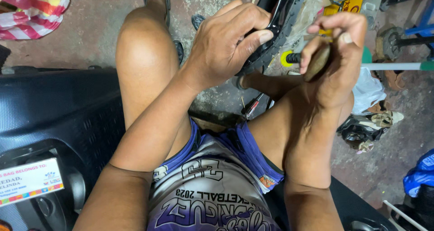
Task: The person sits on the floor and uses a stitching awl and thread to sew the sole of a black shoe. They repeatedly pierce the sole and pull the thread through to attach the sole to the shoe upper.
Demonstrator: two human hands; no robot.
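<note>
Purple-and-white printed basketball shorts [212, 186], bare arms.

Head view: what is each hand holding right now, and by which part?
The left hand grips a black rubber shoe sole by its edge, thumb pressed on top. The right hand holds a brown wooden tool handle around its middle.

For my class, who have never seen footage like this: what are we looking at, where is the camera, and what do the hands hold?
There is one picture, taken by a camera worn on a seated person's head, looking down past their knees to a concrete floor. No machine is involved, only two bare hands. The left hand grips a curved black rubber piece, perhaps a shoe sole. The right hand holds a tool with a brown wooden handle. A black case sits at the left; sandals and bags lie at the right.
</note>
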